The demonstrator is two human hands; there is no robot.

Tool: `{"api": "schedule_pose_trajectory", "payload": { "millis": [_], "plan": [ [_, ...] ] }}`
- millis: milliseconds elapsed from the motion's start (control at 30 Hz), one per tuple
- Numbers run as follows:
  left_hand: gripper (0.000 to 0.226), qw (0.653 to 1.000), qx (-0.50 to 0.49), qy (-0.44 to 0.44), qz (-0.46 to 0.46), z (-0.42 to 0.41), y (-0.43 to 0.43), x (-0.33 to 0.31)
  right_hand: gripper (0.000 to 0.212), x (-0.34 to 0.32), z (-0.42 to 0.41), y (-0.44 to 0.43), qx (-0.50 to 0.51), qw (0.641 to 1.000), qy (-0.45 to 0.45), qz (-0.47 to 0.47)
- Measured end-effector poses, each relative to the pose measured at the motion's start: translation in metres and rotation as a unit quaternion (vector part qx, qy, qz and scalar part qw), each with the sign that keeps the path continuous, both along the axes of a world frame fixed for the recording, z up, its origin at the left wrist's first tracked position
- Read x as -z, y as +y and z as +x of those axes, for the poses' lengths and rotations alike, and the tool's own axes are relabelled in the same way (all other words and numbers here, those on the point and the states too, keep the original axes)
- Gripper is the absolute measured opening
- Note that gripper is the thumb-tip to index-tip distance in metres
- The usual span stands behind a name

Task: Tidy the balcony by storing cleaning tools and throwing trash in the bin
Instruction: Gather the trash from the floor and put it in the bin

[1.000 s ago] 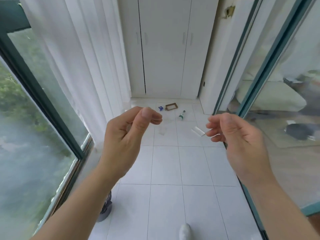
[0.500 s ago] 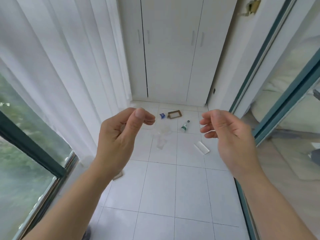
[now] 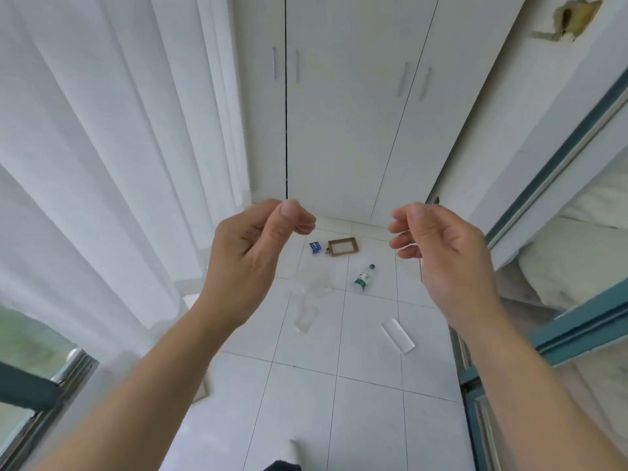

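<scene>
Both hands raised mid-air, empty. Left hand fingers curled narrow, thumb near fingertips; right hand loosely curled, half open. Trash lies on the white tiled floor beyond the fingers: green-capped clear plastic bottle between the hands at 12 o'clock, clear crumpled plastic wrap near 11, flat white rectangular piece at 1.

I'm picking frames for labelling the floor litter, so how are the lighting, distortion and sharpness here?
Head view: soft, even daylight with hardly any shadows; wide-angle bending bows the cabinet doors and curtain; the bottle and brown frame read clearly, but the clear plastic nearly vanishes against the white floor tiles.
</scene>
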State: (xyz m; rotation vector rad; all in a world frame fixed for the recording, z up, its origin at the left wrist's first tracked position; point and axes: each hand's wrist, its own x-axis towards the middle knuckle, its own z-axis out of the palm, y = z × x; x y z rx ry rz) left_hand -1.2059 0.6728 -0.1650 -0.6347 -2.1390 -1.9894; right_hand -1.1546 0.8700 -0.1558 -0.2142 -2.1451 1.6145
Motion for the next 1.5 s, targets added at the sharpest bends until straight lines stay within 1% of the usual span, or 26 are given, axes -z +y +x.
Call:
{"api": "schedule_pose_trajectory", "payload": {
  "millis": [67, 300, 433, 633, 733, 900, 967, 1100, 1200, 1333, 1433, 1500],
  "plan": [
    [0.034, 1.000, 0.008, -0.001, -0.014, -0.034, 0.015, -0.002, 0.039, 0.000, -0.035, 0.012, 0.003, 1.000, 0.001, -0.001],
    [0.031, 0.997, 0.033, -0.040, -0.052, -0.151, 0.071, 0.010, 0.039, 0.018, -0.151, 0.063, 0.007, 0.999, -0.042, -0.024],
    [0.031, 0.996, 0.020, -0.060, -0.058, -0.213, 0.105, 0.025, 0.026, 0.036, -0.222, 0.093, -0.005, 0.998, -0.063, -0.014],
    [0.035, 0.996, -0.026, -0.070, -0.056, -0.309, 0.169, 0.040, 0.030, 0.059, -0.335, 0.145, -0.065, 0.995, -0.076, -0.013],
    [0.034, 0.994, -0.041, -0.087, -0.048, -0.357, 0.196, 0.064, 0.031, 0.077, -0.384, 0.175, -0.076, 0.993, -0.086, -0.010],
    [0.035, 0.990, -0.035, -0.126, -0.053, -0.419, 0.218, 0.127, 0.031, 0.127, -0.449, 0.208, -0.074, 0.989, -0.124, 0.017],
    [0.034, 0.989, -0.023, -0.133, -0.066, -0.441, 0.223, 0.159, 0.032, 0.160, -0.474, 0.213, -0.068, 0.988, -0.135, 0.022],
    [0.032, 0.984, -0.005, -0.139, -0.108, -0.476, 0.224, 0.248, 0.030, 0.255, -0.510, 0.214, -0.057, 0.987, -0.151, 0.016],
    [0.033, 0.981, 0.006, -0.142, -0.128, -0.491, 0.223, 0.333, 0.028, 0.349, -0.524, 0.218, -0.040, 0.985, -0.165, 0.010],
    [0.032, 0.976, 0.029, -0.160, -0.146, -0.503, 0.235, 0.454, 0.020, 0.484, -0.534, 0.235, -0.010, 0.982, -0.188, 0.023],
    [0.032, 0.971, 0.047, -0.172, -0.162, -0.511, 0.251, 0.540, 0.023, 0.577, -0.538, 0.255, 0.012, 0.978, -0.203, 0.048],
    [0.032, 0.969, 0.054, -0.163, -0.176, -0.516, 0.263, 0.589, 0.025, 0.627, -0.542, 0.268, 0.021, 0.978, -0.202, 0.054]
  ]
}}
